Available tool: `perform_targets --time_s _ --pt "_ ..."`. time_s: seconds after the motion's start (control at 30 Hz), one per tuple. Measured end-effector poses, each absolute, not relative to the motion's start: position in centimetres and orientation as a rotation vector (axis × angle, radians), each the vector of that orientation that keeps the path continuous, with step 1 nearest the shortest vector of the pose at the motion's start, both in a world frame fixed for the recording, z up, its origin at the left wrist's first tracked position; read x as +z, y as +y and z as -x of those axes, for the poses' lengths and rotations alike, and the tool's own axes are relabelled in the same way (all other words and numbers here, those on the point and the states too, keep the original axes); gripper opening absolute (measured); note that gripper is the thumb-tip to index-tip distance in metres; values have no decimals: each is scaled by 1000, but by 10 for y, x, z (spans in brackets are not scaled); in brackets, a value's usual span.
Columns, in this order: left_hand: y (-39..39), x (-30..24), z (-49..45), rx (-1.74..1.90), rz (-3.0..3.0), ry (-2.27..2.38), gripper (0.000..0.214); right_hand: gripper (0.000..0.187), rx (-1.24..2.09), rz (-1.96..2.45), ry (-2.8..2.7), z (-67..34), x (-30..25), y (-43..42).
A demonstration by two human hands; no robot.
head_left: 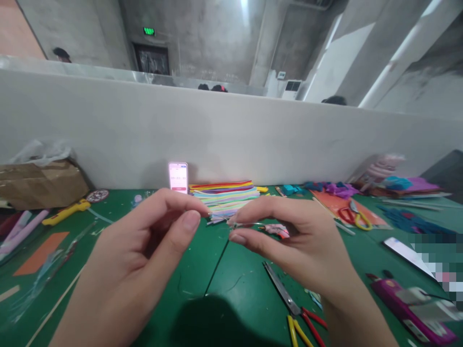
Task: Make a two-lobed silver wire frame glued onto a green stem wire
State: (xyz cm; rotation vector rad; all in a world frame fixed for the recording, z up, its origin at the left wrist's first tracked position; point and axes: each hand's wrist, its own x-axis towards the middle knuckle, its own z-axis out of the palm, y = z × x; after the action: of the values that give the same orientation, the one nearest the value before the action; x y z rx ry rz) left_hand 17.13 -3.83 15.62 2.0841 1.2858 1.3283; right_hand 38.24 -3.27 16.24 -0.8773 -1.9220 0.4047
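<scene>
My left hand [141,260] is closed in a pinch, with its thumb and forefinger at one end of a thin, pale wire [218,218]. My right hand [304,241] pinches the wire's other end between thumb and fingertips. From the right fingertips a thin dark stem [216,270] slants down toward the green table. Just behind the right fingers shows a small pink and orange piece [277,230], partly covered by the hand. Beyond both hands lies a stack of coloured pipe cleaners [224,195].
Scissors [282,289] and yellow-handled pliers [294,332] lie near my right wrist. A phone [178,177] leans on the white partition [144,125]. At left are a yellow glue gun [67,213] and cardboard box [43,183]; at right, a purple power strip [412,308] and red-yellow scissors [356,215].
</scene>
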Motion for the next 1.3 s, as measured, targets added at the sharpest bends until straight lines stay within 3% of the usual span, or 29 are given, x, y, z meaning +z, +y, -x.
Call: perform_targets --time_s 1.3 --pt "-42 160 -175 1390 -2070 1421 11 10 649 840 -1765 -375 159 -34"
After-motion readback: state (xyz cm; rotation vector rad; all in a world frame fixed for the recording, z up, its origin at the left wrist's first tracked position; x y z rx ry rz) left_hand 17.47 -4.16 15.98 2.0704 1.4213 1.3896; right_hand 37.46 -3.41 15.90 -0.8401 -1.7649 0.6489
